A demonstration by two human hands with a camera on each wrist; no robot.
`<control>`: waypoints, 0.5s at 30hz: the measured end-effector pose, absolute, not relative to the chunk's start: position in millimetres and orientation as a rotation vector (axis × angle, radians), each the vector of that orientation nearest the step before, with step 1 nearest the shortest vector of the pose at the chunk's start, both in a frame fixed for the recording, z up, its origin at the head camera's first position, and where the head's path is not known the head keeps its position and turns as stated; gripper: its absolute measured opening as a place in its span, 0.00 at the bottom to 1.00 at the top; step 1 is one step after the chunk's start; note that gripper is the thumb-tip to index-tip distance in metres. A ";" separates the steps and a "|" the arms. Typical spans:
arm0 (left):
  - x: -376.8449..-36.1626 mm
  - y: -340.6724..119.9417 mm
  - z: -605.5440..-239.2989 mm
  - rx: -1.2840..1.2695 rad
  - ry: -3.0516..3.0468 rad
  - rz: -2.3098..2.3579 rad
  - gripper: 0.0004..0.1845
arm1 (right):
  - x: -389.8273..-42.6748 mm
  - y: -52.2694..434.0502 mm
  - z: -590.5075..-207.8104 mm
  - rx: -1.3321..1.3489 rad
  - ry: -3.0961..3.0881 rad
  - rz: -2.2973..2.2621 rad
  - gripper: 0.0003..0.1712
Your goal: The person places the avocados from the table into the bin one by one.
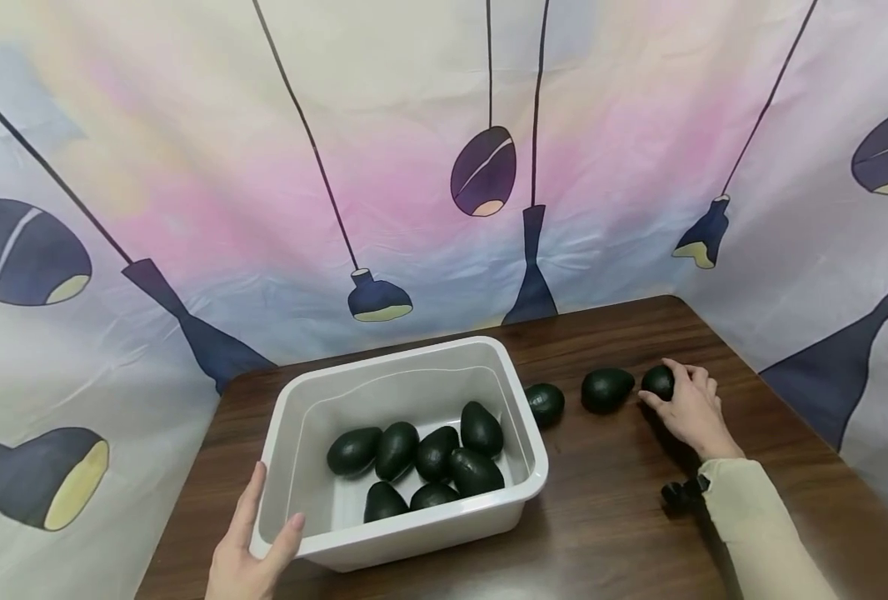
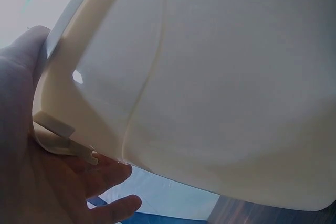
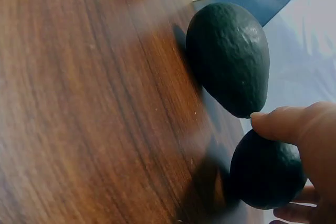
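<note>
My right hand [image 1: 695, 412] holds a dark green avocado [image 1: 658, 382] between thumb and fingers at the right of the table. In the right wrist view, the thumb [image 3: 278, 123] lies over this avocado [image 3: 268, 171], its tip close to the narrow end of a second avocado [image 3: 228, 56]. My left hand [image 1: 245, 558] rests against the near left corner of a white plastic bin [image 1: 406, 533], thumb and fingers spread to either side of the corner. Several avocados [image 1: 436, 454] lie inside the bin.
Another avocado [image 1: 545, 405] sits close by the bin's right wall, partly hidden by it. The brown wooden table [image 1: 601, 500] ends at the back against a curtain [image 1: 429, 167] printed with hanging lamps. A small black object [image 1: 680, 495] is at the right wrist.
</note>
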State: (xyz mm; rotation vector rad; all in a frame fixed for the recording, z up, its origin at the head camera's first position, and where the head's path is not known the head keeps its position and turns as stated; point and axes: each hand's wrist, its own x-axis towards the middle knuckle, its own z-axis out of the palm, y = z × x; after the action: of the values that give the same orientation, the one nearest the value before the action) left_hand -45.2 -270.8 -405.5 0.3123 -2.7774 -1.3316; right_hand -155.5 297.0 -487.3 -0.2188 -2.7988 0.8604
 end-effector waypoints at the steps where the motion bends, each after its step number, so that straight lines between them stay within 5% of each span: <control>1: -45.2 -270.4 -406.3 0.312 -2.773 -1.330 0.47 | -155.5 297.1 -487.1 -0.232 -2.793 0.856 0.44; 15: -44.5 -270.6 -408.7 0.243 -2.734 -1.280 0.45 | -142.4 298.9 -479.9 -0.342 -2.747 0.985 0.50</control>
State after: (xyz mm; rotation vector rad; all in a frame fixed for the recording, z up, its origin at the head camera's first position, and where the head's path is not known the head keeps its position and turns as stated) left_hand -44.5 -270.6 -408.7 0.2426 -2.7338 -1.2803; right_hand -142.4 298.9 -479.9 -0.3424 -2.7468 0.9849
